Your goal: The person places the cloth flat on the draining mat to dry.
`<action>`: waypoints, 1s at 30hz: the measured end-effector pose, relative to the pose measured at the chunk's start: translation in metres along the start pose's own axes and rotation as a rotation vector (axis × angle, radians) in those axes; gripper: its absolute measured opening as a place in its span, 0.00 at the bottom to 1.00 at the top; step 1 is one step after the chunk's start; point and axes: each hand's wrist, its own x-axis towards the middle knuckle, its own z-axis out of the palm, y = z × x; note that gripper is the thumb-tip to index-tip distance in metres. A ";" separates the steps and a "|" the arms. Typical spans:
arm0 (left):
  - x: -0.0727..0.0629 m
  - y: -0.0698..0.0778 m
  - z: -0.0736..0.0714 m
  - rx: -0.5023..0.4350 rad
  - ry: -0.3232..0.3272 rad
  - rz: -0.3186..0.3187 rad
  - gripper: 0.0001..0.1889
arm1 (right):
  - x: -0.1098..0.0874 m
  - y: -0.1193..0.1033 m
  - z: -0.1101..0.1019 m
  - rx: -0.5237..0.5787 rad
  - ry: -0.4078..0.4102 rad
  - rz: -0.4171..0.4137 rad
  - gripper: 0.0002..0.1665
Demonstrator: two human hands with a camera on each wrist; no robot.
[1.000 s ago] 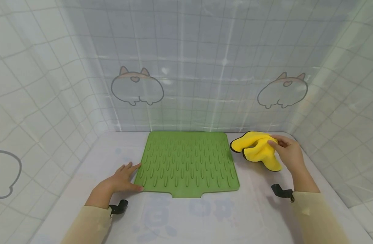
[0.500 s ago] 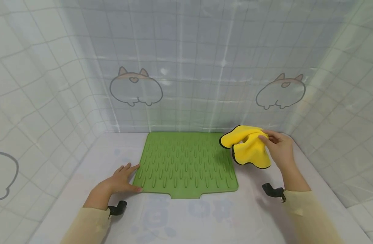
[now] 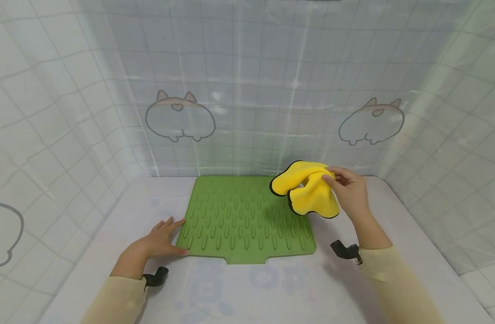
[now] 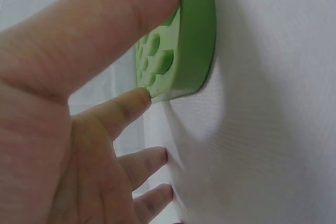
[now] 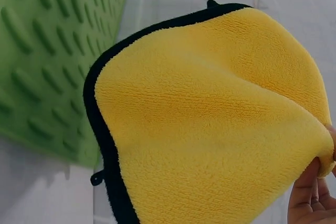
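Note:
A green ridged mat [image 3: 231,225] with a tab at its near edge lies on the table. At its near left corner my left hand [image 3: 156,243] rests with spread fingers; in the left wrist view the thumb and a fingertip touch the mat's edge [image 4: 197,40]. My right hand [image 3: 350,193] pinches a yellow cloth [image 3: 312,189] with black trim between thumb and fingers. The cloth hangs in folds above the mat's far right part, its shadow falling on the ridges. Plush pile and a small black loop on the trim show on the cloth [image 5: 199,114] in the right wrist view.
The white table [image 3: 247,297] has faint blue prints. Plastic sheeting with a grid pattern rises behind the mat as a back wall [image 3: 251,90] and on both sides. The mat's far edge lies close to the back wall.
My right hand has carried the cloth leftward and up, from beside the mat's right edge to over its far right part. My left hand has stayed at the mat's corner.

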 end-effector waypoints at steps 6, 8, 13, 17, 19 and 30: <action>0.000 0.000 0.000 0.001 0.002 0.001 0.58 | -0.001 -0.006 0.018 0.080 -0.029 -0.038 0.15; 0.000 0.000 0.000 0.003 0.005 0.006 0.58 | -0.002 -0.009 0.024 0.097 -0.041 -0.036 0.15; 0.001 0.000 0.000 0.000 0.004 0.008 0.58 | -0.004 -0.017 0.041 0.128 -0.079 -0.006 0.15; 0.001 0.001 0.001 0.001 0.003 0.008 0.58 | -0.008 -0.026 0.053 0.148 -0.120 0.001 0.14; 0.001 0.001 0.001 0.004 0.003 0.007 0.58 | -0.010 -0.030 0.059 0.163 -0.139 0.001 0.14; -0.001 0.003 -0.001 0.005 0.006 0.010 0.57 | -0.020 -0.023 0.093 0.209 -0.174 -0.006 0.14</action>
